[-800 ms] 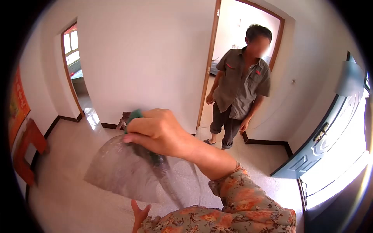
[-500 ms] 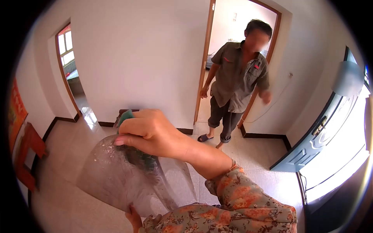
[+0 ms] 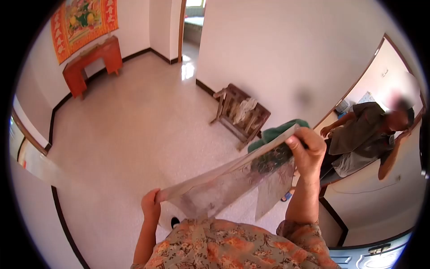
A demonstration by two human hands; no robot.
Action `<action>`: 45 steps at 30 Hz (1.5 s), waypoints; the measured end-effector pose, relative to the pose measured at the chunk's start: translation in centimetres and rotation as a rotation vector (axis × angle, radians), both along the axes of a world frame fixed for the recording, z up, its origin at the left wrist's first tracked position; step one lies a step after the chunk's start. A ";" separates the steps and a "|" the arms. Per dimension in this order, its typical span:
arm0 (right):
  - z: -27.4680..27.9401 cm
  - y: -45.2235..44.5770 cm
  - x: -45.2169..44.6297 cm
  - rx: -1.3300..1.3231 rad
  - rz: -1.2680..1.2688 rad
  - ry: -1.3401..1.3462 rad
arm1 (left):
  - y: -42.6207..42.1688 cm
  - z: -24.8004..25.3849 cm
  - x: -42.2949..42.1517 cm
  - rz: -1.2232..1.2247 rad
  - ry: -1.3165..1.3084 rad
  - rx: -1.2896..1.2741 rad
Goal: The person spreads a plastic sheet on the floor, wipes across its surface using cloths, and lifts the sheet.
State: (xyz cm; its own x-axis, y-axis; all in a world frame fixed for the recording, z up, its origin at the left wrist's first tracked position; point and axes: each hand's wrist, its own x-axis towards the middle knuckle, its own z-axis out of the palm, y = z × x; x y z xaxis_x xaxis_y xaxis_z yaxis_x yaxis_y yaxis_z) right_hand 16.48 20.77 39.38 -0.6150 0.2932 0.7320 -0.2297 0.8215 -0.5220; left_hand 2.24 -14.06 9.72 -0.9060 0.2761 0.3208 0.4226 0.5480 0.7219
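A clear, smudged plastic sheet (image 3: pixel 219 184) stretches slantwise between my two hands in front of my body. My left hand (image 3: pixel 151 205) is closed on its lower left end. At the upper right corner, my right hand (image 3: pixel 310 150) pinches the sheet, thumb on the near side. A green cloth (image 3: pixel 280 132) lies against the far side of the sheet beside my right fingers, and part of it shows through the plastic. Whether those hidden fingertips also grip the cloth, I cannot tell.
A wooden stool (image 3: pixel 242 112) with a pale rag on it lies tipped by the wall. Another person (image 3: pixel 363 134) stands at the doorway on the right. A red wooden table (image 3: pixel 92 62) is at the far left, under a red hanging (image 3: pixel 85 24). A blue door (image 3: pixel 376 258) is at the lower right.
My view has swung left and down, bringing the stool and red table into sight. My left hand now shows fully, and the sheet is drawn out between both hands. The person has raised an arm.
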 end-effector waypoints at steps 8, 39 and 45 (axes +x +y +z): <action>-3.9 -0.3 2.4 -0.207 -0.267 0.018 | -2.9 3.5 -2.5 -0.187 -0.060 -0.169; -26.9 -23.0 45.5 -0.991 -1.343 -0.079 | 21.5 -4.8 9.7 -1.779 -0.759 -1.326; -36.8 -15.2 57.1 -0.654 -1.828 -0.116 | 35.7 -17.3 23.6 -1.706 -0.177 -0.888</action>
